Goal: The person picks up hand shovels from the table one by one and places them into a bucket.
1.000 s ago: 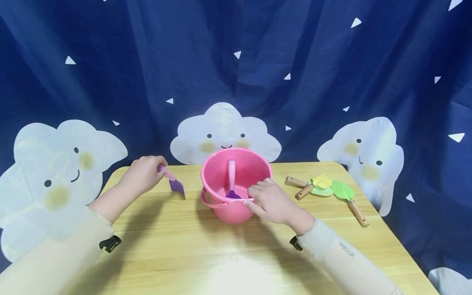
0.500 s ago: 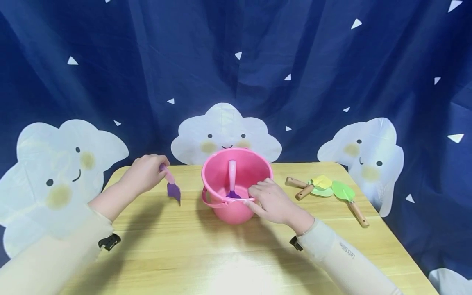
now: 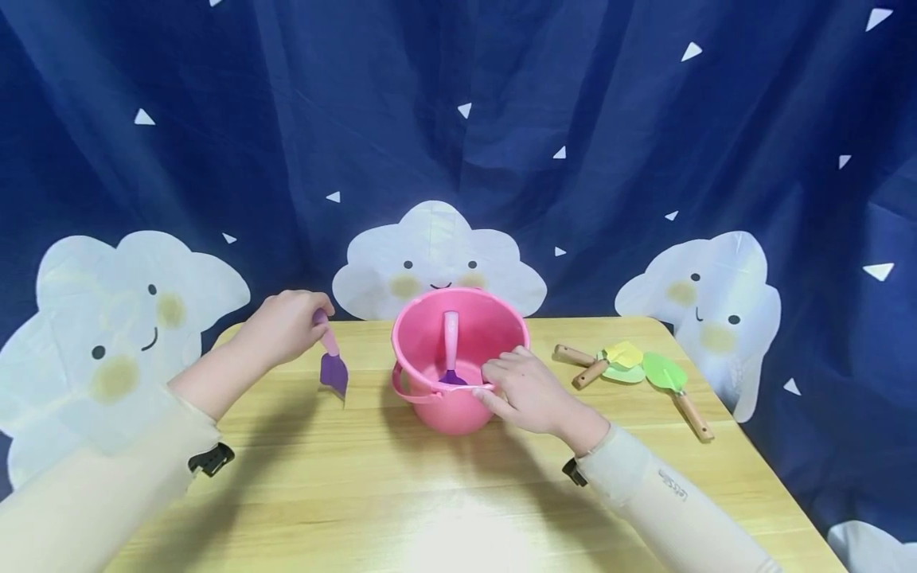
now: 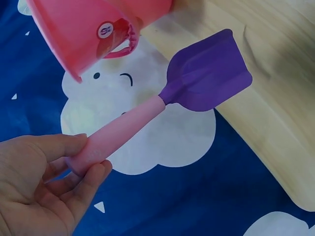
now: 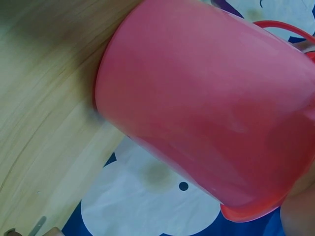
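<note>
The head camera looks forward and down across the pale wooden tabletop (image 3: 308,493); the wrist cameras tilt close, left along a pink-handled purple plastic shovel (image 4: 152,110), right seemingly nearest the round pink plastic bucket (image 5: 202,103) all three share.

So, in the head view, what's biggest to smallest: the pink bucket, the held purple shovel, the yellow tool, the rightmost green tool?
1. Pink bucket
2. Rightmost green tool
3. Held purple shovel and yellow tool: too close to rank; fingers partly hide the shovel.
</note>
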A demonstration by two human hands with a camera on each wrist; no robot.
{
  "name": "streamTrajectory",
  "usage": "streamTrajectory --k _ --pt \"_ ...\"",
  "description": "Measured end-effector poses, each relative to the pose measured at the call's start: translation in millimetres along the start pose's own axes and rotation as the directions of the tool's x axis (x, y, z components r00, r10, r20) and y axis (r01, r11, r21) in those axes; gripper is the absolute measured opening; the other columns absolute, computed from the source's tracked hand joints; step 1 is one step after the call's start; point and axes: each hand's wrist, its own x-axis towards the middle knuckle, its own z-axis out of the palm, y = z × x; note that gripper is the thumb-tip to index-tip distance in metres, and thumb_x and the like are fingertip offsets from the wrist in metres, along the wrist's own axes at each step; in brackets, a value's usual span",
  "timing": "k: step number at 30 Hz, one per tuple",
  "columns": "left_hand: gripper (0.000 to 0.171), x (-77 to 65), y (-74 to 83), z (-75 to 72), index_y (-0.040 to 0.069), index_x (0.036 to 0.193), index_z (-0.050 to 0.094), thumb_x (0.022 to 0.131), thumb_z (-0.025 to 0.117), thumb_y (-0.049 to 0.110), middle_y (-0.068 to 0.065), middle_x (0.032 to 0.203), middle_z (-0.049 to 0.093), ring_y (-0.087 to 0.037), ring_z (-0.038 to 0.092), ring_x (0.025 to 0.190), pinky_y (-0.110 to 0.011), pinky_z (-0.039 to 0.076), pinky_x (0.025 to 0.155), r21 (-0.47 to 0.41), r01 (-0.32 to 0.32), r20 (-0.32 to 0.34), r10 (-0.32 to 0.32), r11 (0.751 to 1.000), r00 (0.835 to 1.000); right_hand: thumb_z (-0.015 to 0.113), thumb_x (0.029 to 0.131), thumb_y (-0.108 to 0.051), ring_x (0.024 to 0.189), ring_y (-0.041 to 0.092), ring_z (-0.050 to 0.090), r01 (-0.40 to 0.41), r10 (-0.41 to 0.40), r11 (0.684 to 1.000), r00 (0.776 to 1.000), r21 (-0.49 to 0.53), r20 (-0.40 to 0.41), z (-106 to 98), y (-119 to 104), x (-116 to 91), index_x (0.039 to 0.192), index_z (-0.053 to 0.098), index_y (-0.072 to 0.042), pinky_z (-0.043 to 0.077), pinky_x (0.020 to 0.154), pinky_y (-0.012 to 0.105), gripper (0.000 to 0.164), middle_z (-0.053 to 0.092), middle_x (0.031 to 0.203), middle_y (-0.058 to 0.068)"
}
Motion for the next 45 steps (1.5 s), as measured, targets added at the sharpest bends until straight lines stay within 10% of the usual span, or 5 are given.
streamTrajectory --k 45 --pt "0.02 30.0 52.2 -78.3 0.003 0.109 0.071 0.091 0.068 0.012 -0.01 0.089 0.069 -0.029 0.06 0.08 -0.047 0.049 0.078 -0.011 -0.056 -0.027 0.056 0.998 0.998 0.046 0.102 -0.045 0.066 0.01 0.039 -0.012 0.012 1.0 1.0 0.029 0.012 1 4 0 0.073 0.043 -0.023 0.035 0.073 0.032 0.036 0.038 0.067 -0.012"
